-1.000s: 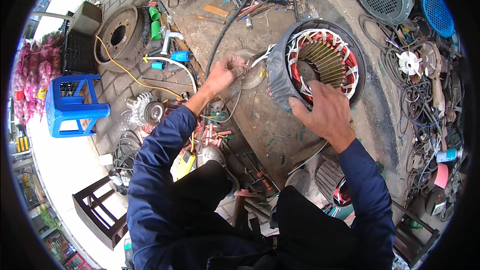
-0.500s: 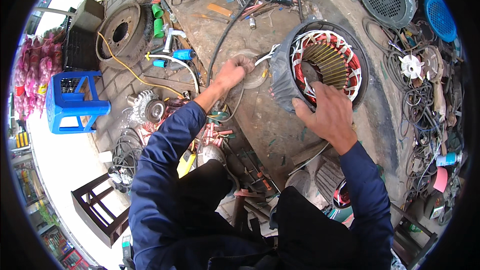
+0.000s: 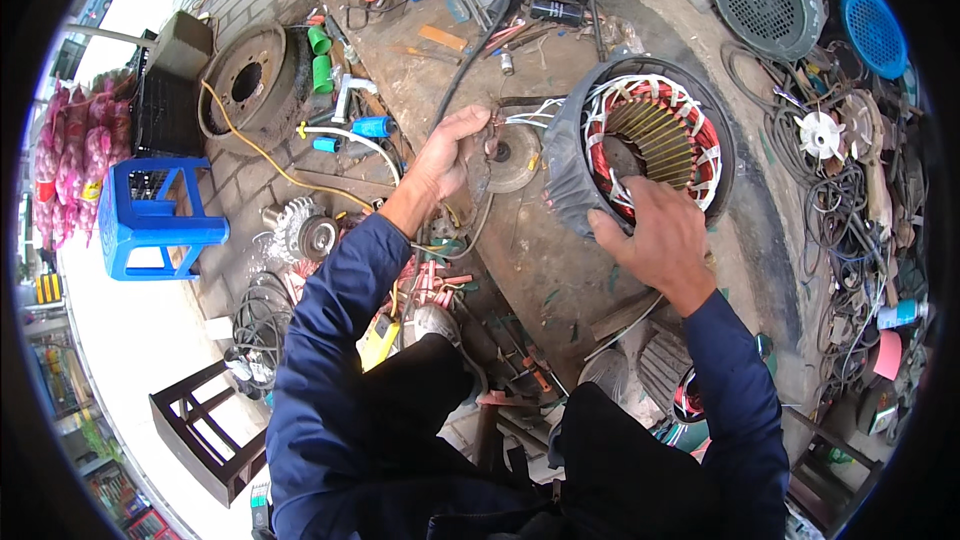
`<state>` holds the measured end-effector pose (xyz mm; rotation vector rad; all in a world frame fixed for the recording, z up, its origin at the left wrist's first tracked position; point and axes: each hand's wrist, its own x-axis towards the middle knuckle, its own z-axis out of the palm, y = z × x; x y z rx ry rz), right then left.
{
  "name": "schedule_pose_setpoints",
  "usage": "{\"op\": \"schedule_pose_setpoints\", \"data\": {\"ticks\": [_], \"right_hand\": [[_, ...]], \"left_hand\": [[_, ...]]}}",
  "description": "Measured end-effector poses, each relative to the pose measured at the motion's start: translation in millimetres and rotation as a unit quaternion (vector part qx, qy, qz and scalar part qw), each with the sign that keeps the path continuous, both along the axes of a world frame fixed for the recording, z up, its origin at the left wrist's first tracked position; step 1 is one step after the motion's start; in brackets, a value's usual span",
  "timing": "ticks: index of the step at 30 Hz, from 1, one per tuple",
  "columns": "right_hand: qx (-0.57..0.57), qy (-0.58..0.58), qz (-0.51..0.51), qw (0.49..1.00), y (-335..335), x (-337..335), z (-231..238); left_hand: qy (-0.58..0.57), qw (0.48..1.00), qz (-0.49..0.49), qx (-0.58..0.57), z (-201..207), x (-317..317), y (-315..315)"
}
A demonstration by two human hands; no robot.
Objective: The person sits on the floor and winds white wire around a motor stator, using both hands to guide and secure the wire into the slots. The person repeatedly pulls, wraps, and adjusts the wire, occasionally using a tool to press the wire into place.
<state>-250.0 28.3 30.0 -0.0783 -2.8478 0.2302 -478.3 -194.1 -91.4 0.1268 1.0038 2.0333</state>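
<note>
An electric motor stator (image 3: 651, 130), with red windings laced in white and a slotted metal core, sits in a dark grey housing (image 3: 574, 165) with its opening facing me. My right hand (image 3: 662, 243) grips the housing's near rim, thumb outside and fingers reaching over into the opening. Several white lead wires (image 3: 540, 112) come out of the housing's left side. Their ends are at the fingertips of my left hand (image 3: 447, 155), which is pinched closed on them. Below those fingertips a round, flat disc (image 3: 513, 162) lies on the worktop.
A black cable (image 3: 462, 70) crosses the brown worktop (image 3: 535, 265). Left of it lie a wheel rim (image 3: 243, 88), blue and green cylinders, and a toothed metal part (image 3: 300, 227). A blue stool (image 3: 158, 220) stands farther left. Tangled cables (image 3: 835, 200) and round grilles (image 3: 768, 0) line the right.
My left hand has turned and shifted slightly left, so the lead wires and the disc below show more. My right hand stays on the housing rim. The view has shifted a little.
</note>
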Motion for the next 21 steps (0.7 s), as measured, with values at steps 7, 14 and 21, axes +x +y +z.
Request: {"op": "schedule_pose_setpoints", "data": {"ticks": [7, 14, 21], "right_hand": [[-0.019, -0.030, -0.019, 0.999, 0.7, 2.0, 3.4], [-0.010, -0.006, -0.020, 1.000, 0.6, 3.9, -2.8], [-0.016, 0.020, -0.020, 0.999, -1.2, 2.0, 2.9]], "left_hand": [[-0.040, 0.993, -0.017, 0.107, 15.7, -6.0, 11.6], [0.074, 0.991, -0.050, -0.096, 4.8, -13.9, -6.5], [0.363, 0.846, -0.084, -0.381, -18.6, -11.3, -2.0]]}}
